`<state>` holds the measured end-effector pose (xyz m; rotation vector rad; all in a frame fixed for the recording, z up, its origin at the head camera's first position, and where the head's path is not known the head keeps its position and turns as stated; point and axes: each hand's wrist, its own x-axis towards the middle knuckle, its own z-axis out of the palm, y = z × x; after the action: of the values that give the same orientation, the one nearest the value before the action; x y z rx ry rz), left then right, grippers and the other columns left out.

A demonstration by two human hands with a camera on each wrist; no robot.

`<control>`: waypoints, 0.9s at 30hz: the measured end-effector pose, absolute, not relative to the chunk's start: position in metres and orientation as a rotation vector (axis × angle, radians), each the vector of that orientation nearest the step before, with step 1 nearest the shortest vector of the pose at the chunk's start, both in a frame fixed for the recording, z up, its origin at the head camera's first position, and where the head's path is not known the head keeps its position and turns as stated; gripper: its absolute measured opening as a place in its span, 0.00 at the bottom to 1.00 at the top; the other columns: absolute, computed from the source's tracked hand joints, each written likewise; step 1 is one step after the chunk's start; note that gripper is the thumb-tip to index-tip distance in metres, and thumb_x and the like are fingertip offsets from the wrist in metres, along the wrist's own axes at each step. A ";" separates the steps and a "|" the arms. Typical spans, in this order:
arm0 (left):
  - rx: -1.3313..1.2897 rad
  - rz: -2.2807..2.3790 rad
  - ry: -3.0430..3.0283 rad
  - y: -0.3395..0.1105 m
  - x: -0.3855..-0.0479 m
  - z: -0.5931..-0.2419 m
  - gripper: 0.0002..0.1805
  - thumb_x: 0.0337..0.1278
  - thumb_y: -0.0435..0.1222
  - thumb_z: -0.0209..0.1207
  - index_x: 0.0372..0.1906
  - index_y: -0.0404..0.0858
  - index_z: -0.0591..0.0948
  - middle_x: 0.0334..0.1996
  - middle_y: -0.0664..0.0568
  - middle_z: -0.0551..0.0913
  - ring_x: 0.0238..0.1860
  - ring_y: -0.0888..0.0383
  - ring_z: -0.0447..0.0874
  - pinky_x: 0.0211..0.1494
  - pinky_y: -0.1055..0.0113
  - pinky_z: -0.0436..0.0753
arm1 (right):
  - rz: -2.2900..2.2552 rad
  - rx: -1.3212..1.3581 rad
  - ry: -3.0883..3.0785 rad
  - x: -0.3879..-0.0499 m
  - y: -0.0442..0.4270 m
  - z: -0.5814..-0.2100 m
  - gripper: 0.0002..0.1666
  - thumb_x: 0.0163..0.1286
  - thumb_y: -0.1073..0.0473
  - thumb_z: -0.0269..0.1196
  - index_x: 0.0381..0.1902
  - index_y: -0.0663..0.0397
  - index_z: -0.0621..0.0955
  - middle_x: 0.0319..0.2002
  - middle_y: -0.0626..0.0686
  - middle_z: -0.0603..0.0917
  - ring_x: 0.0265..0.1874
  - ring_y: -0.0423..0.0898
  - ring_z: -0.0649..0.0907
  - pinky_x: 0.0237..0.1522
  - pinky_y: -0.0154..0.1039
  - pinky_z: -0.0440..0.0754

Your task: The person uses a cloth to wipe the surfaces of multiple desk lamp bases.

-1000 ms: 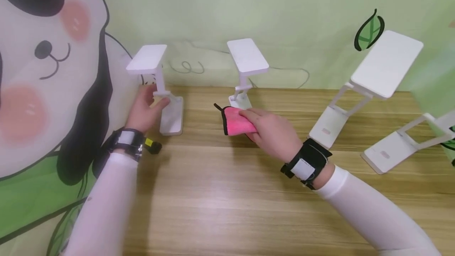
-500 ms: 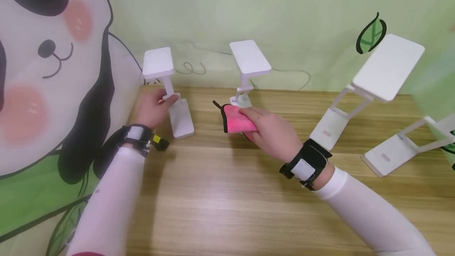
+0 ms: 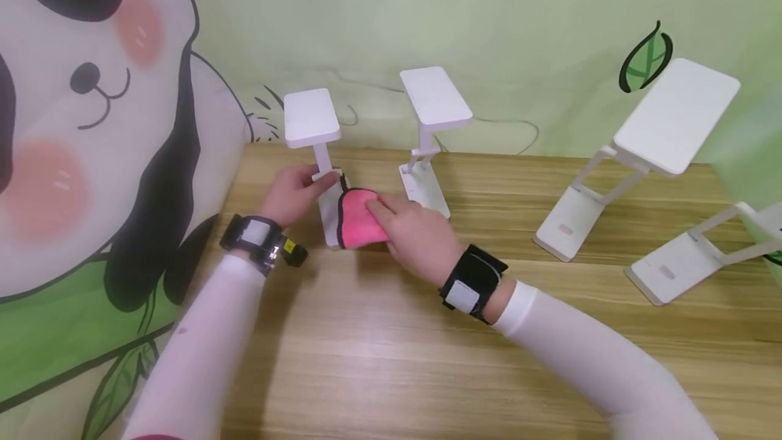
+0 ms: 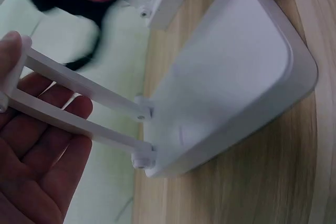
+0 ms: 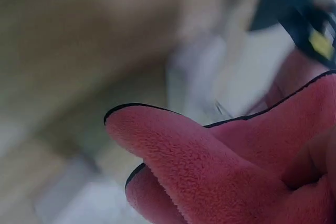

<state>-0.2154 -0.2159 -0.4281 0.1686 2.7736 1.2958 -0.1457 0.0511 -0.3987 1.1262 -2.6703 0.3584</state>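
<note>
A white folding desk lamp (image 3: 328, 216) stands at the left of the wooden table, its flat head over its base. My left hand (image 3: 294, 194) holds it by the arm. In the left wrist view the thumb and fingers of the left hand (image 4: 42, 145) lie around the lamp's two thin bars (image 4: 79, 124), above the base (image 4: 226, 77). My right hand (image 3: 421, 236) grips a folded pink cloth (image 3: 362, 219) with black edging. The cloth is over the right side of that lamp's base in the head view, hiding part of it. In the right wrist view the plush cloth (image 5: 194, 166) fills the front.
Another white lamp (image 3: 427, 189) stands just right of the cloth, near the back wall. Two more white lamps (image 3: 571, 223) (image 3: 675, 263) stand at the right, the last cut off by the frame edge. A panda picture (image 3: 85, 127) covers the left wall.
My left hand has moved the left lamp to the right, toward the middle. My right hand has carried the pink cloth left, from in front of the second lamp to the left lamp's base.
</note>
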 end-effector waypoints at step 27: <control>0.277 1.219 2.858 -0.216 -0.214 -0.432 0.26 0.81 0.56 0.56 0.46 0.36 0.87 0.20 0.51 0.69 0.23 0.52 0.69 0.27 0.59 0.70 | 0.036 1.428 -2.731 -0.169 -0.024 -0.458 0.26 0.84 0.64 0.57 0.76 0.55 0.76 0.72 0.58 0.77 0.74 0.59 0.74 0.74 0.47 0.71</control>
<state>-0.2142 -0.2160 -0.4321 0.2772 2.8578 1.2186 -0.1695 -0.0240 -0.4579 1.4282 -2.7312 0.0359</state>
